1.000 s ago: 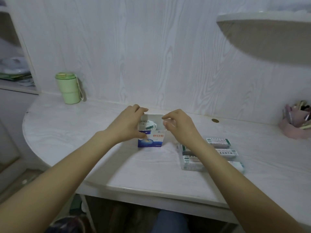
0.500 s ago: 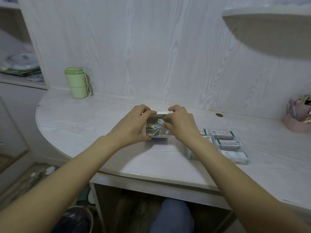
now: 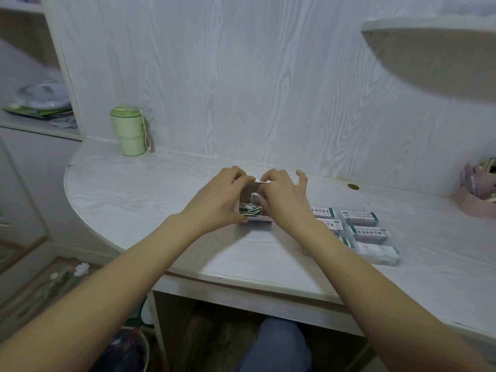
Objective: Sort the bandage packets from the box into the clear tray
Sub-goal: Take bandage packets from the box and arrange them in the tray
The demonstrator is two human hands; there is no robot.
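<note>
A small open cardboard box (image 3: 259,218) stands on the white desk, with several bandage packets (image 3: 250,208) visible inside. My left hand (image 3: 217,201) grips the box's left side, thumb at its front corner. My right hand (image 3: 281,200) is over the box's right side, fingers at its back flap and inside the opening; whether it pinches a packet is hidden. To the right lies the clear tray (image 3: 381,260), holding rows of white and green bandage packets (image 3: 361,217).
A green lidded cup (image 3: 128,131) stands at the back left against the wall. A pink holder with pens (image 3: 477,194) sits at far right. A shelf overhangs at upper right. The desk's curved front edge runs below my forearms.
Both hands closed in on the box from above it; the left now grips its side and the right reaches into its opening. The view has tilted down onto the box's inside.
</note>
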